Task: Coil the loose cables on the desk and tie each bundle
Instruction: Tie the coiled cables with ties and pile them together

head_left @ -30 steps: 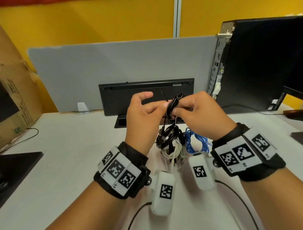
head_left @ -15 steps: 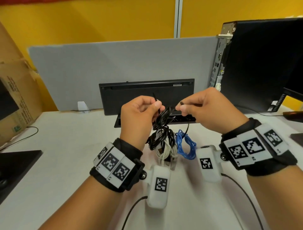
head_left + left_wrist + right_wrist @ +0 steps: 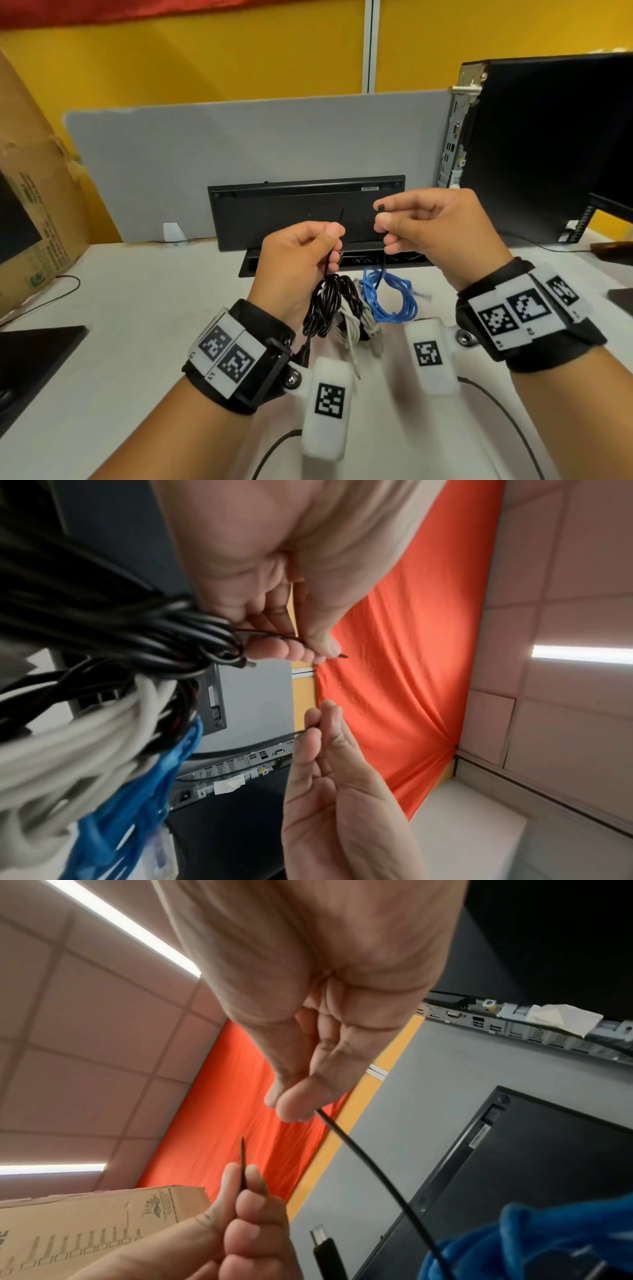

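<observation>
Tying the black coil [image 3: 325, 305]: both hands, left [image 3: 301, 260] and right [image 3: 431, 233], pinch an end of the tie [image 3: 369, 1161]; next, cross and twist the ends tight.

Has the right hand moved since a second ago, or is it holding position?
Yes. The right hand has drawn right, away from the left hand, judged against the black keyboard standing behind; it pinches a thin black tie.

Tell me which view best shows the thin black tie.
Right wrist: the tie stands sharp against the wall, one end in each hand. Left wrist shows only short bits. Head shows it small and dark.
</observation>
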